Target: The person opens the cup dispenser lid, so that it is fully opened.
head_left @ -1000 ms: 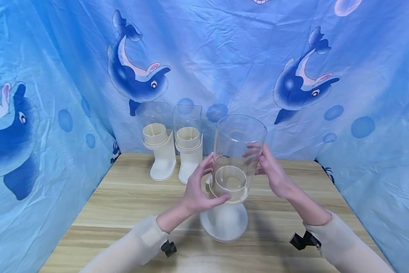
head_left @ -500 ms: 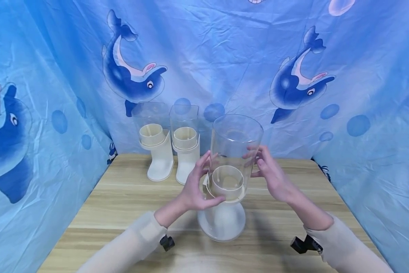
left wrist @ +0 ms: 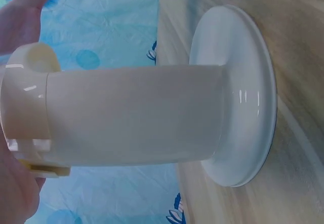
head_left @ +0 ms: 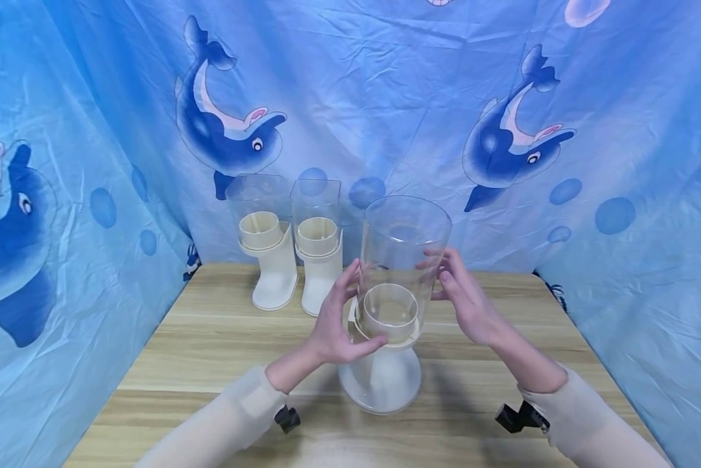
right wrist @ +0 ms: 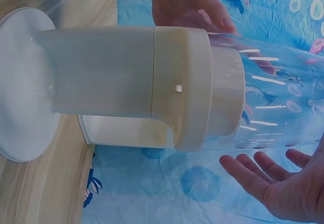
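Observation:
A clear open-topped cylinder (head_left: pixel 408 227) stands upright on a white stand with a round base (head_left: pixel 382 383). Inside its lower end is a cream ring (head_left: pixel 390 305). My left hand (head_left: pixel 335 325) curves round the cylinder's left side, thumb in front by the collar, fingers behind. At the right side, my right hand (head_left: pixel 473 305) has its fingers spread and partly seen through the clear wall. In the right wrist view the right hand (right wrist: pixel 283 188) is beside the cylinder, fingers loosely extended; contact is unclear. The left wrist view shows the white column (left wrist: pixel 131 115) close up.
Two smaller white dispensers, one (head_left: pixel 274 279) at the left and one (head_left: pixel 320 276) beside it, stand at the back left with clear upper parts. A wooden table (head_left: pixel 198 364) is under everything. Blue dolphin-print cloth (head_left: pixel 374 84) hangs behind and at both sides.
The view has shifted slightly, so things sit a little further left than a second ago. Both hands keep nearly the same pose around the cylinder.

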Available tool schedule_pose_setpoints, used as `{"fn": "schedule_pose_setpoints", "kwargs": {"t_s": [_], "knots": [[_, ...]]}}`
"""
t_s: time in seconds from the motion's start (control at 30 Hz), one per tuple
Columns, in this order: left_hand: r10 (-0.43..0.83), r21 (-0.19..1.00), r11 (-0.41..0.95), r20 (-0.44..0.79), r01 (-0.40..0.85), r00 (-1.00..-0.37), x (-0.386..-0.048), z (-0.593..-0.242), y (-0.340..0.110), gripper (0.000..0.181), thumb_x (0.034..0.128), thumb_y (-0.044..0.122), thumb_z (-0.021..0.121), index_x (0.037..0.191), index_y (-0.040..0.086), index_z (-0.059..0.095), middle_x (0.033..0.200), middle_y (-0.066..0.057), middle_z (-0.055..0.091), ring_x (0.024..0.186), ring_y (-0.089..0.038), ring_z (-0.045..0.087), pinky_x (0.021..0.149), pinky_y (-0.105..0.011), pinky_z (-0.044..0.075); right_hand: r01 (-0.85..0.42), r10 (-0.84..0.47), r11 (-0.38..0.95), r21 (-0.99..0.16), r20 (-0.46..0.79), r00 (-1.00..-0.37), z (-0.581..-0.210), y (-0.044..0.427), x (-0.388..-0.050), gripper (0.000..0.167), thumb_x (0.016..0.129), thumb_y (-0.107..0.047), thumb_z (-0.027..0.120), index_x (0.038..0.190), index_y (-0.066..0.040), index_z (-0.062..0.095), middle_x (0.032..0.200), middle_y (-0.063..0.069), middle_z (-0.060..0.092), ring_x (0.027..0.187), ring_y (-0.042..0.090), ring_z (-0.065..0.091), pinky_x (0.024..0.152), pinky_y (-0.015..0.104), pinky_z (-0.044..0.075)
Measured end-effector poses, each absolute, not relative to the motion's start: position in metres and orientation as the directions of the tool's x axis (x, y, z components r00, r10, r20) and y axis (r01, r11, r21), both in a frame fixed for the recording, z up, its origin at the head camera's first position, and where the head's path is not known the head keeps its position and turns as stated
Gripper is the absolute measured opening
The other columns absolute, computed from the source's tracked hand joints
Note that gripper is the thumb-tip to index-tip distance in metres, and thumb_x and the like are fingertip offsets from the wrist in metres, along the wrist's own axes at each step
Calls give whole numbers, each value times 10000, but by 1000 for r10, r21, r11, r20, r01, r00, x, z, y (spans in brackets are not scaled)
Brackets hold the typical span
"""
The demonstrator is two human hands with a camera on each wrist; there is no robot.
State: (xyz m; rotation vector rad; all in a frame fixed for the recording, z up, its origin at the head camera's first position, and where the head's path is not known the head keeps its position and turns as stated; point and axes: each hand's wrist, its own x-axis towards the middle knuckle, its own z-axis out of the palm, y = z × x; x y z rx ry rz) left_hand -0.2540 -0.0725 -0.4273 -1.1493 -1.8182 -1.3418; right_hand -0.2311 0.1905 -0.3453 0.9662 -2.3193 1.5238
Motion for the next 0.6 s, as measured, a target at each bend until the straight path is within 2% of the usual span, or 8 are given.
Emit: {"fn": "schedule_pose_setpoints", "kwargs": {"t_s": [0.13,0.33,0.47,0.6], "knots": [[298,447,80,842,891,-449,-256,-428,-73,1238,709,262,954,1654,-21,206,1609,-226,480,1393,-409,577,936,-455,640,-623,-410,262,-737,499,-763,-347,192,-229,421,1145,-231,283,1501,-33,388,1365,247,582,1155,327,633,867,391,658],[259,444,138,847,886,-464,-250,-431,-67,1225,739,388,956,1652,6,235,1561,-208,494,1279,-431,585,952,-456,633,-624,-416,273,-732,496,-763,-347,189,-230,446,1143,-239,287,1544,-67,384,1385,265,590,1157,453,624,881,477,646],[252,431,161,851,888,-460,-249,-431,-66,1265,698,362,977,1651,1,228,1535,-210,486,1292,-414,572,991,-485,620,-628,-412,268,-731,502,-760,-346,188,-232,455,1146,-254,282,1545,-64,391,1383,266,593,1157,424,644,883,551,641],[272,417,133,857,899,-438,-253,-431,-68,1301,649,291,989,1651,-7,214,1564,-238,467,1319,-407,592,1002,-514,619,-633,-406,248,-733,515,-755,-346,189,-231,448,1145,-245,281,1519,-23,391,1367,266,589,1143,346,663,884,492,656]]}}
